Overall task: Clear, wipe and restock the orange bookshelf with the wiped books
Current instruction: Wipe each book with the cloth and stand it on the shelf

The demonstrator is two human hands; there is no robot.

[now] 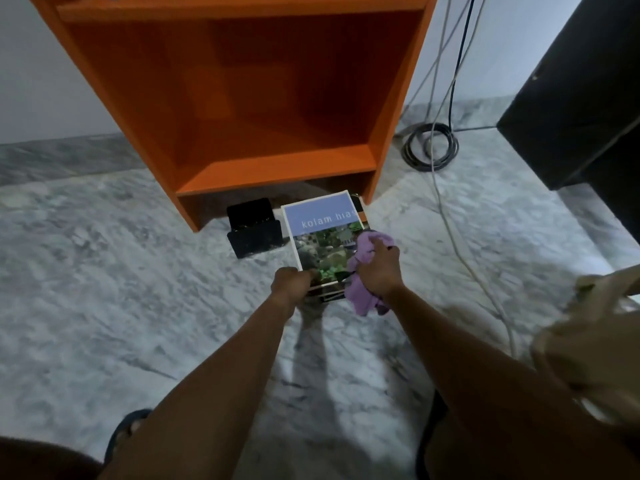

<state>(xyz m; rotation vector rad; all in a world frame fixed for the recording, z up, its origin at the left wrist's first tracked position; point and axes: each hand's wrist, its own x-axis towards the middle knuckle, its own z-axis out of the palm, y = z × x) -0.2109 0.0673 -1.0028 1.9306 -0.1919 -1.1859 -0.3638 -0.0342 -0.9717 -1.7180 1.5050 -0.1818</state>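
Your left hand [291, 284] has its grip closed on the near left corner of the top book [320, 233], the one with the blue band and garden photograph. The fingers curl round its edge. In my judgement this pins the cover so it does not slide under the wipe.

Your right hand [379, 270] has its grip closed on a purple cloth [363, 299], bunched against the book's right edge. The loose end hangs off the near side.

The book lies flat on a small stack of books [329, 295] resting on the marble floor [121, 271]. The stack sits just in front of the orange bookshelf [277, 98], near its right leg. Stacking there probably keeps the reach back to the shelf short.

The lower compartment in view holds nothing, so clearing appears done on that level. Whether it has been wiped cannot be told.

A black holder [252, 228] stands just left of the stack, partly under the shelf. To the right, coiled cables [429, 147] lie well apart from the work.

Step in hand: wiping the top cover. Restocking of this level is not yet done. Risk noted: a hard wipe could skew the stack beneath.
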